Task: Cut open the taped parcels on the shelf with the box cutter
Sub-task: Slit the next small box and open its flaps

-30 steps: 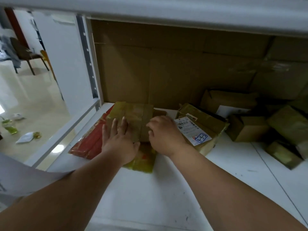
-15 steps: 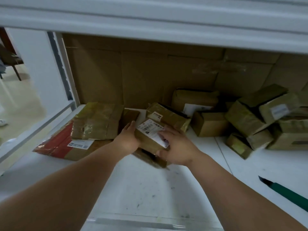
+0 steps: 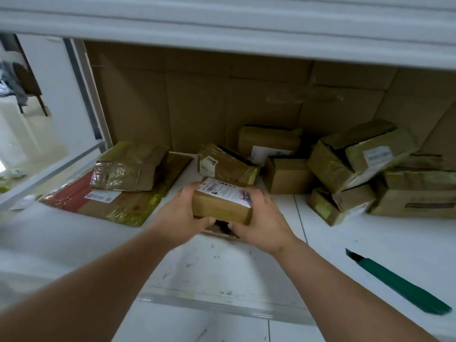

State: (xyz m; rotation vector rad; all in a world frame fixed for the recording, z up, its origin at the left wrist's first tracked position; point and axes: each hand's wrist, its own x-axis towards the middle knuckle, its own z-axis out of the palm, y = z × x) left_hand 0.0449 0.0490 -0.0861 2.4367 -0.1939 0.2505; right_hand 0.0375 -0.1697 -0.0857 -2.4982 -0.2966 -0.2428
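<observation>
Head view shows, at the middle of the frame, a small brown cardboard parcel wrapped in glossy tape with a white label (image 3: 223,202), lifted a little above the white shelf (image 3: 222,265). The left hand (image 3: 179,215) and the right hand (image 3: 259,218) grip its two short ends, fingers curled round. It seems light and stiff, but the tape looks slippery, so the corners are the safest hold. The green-handled box cutter (image 3: 399,285) lies untouched at lower right.
</observation>
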